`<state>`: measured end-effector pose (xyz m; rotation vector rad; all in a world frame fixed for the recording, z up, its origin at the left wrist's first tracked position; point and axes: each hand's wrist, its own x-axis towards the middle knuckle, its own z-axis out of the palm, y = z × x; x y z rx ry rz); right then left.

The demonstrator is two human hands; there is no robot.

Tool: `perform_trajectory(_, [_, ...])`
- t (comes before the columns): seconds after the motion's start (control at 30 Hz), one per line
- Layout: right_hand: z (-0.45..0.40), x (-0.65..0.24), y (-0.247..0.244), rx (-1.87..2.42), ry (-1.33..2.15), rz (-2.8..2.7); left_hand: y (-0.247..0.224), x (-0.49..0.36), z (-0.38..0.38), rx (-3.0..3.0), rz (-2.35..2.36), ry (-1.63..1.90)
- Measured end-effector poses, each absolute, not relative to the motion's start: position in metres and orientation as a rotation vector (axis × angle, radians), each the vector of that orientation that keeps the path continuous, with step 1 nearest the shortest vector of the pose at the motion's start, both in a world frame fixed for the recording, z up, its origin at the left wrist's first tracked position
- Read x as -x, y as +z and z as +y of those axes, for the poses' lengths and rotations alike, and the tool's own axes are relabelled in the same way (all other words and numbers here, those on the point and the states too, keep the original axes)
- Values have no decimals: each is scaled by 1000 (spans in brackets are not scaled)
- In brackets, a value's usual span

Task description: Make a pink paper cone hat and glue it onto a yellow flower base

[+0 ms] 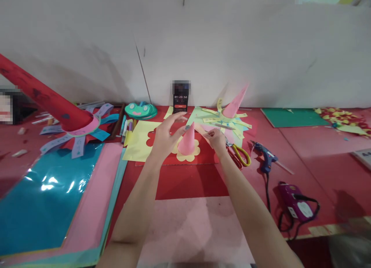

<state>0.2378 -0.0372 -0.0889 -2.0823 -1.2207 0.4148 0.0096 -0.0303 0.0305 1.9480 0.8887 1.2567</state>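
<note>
A pink paper cone [187, 142] stands upright on a pale yellow flower-shaped paper [186, 158] in front of me. Just left of the cone is my left hand [169, 133], its fingers curved and apart and its thumb close to the tip; whether it touches the cone I cannot tell. On the cone's right, my right hand [217, 139] pinches a narrow peach paper strip [201, 129]. Beneath them lies a red sheet [199, 158]. Part of a red scalloped paper [150, 138] shows behind my left hand, on a yellow sheet [136, 144].
Scissors [242, 155] lie beside my right wrist, with a glue gun [266, 158] and purple box [297, 206] farther right. A finished-looking pink cone [235, 104] with strips stands behind. At left are a tall red cone [46, 98] and blue sheets [52, 198]. A phone [180, 100] leans on the wall.
</note>
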Motion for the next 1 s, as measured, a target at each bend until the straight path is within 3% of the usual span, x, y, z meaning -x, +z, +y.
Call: perform_trajectory(1.0, [-41, -257, -77, 2060, 407, -1190, 32, -9, -31, -2009, 952, 1278])
